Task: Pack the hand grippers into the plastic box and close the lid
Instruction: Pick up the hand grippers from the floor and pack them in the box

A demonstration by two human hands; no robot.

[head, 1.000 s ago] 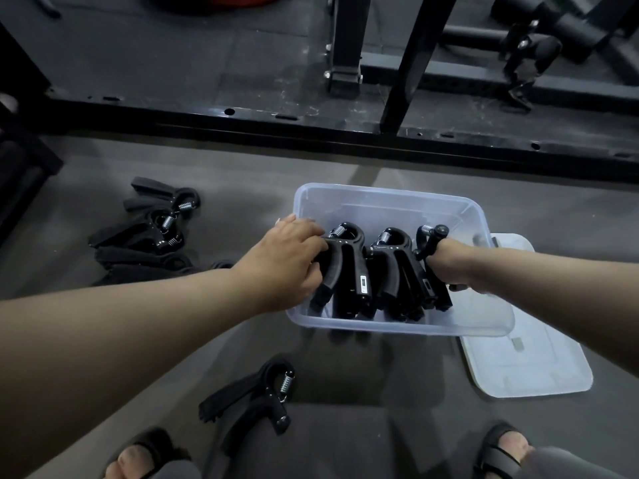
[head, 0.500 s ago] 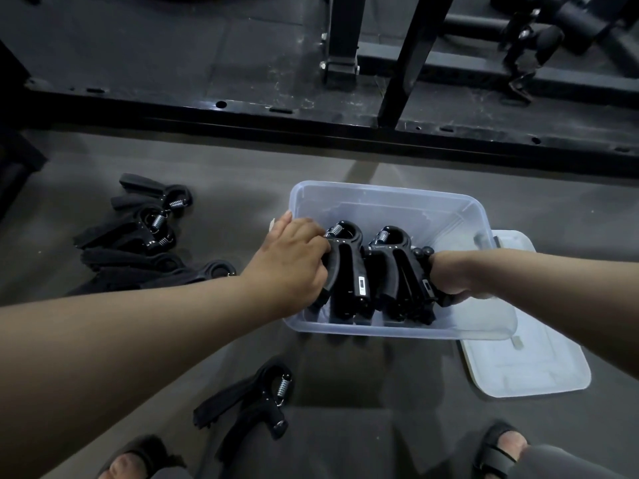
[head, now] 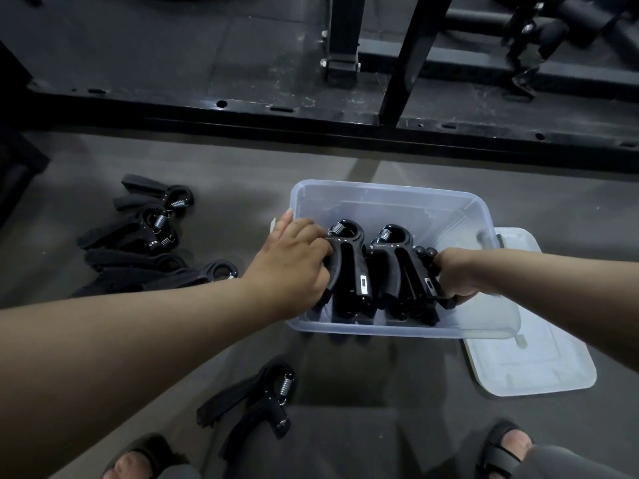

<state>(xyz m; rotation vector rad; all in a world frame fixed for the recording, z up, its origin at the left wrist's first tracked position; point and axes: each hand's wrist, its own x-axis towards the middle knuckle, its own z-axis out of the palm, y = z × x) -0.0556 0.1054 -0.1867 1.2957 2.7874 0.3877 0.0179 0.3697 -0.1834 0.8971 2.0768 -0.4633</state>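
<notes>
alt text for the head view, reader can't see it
Two bare hands pack black spring hand grippers into a clear plastic box on a dark floor: the left hand grips the leftmost gripper, the right hand the rightmost gripper. Loose grippers lie at left and in front; the white lid lies beside the box.

Clear glossy plastic box (head: 387, 198); matt black hand grippers (head: 349, 267) with metal springs.

Hand grippers (head: 377, 271) stand in the box (head: 390, 195), lid (head: 539, 368) right.
</notes>
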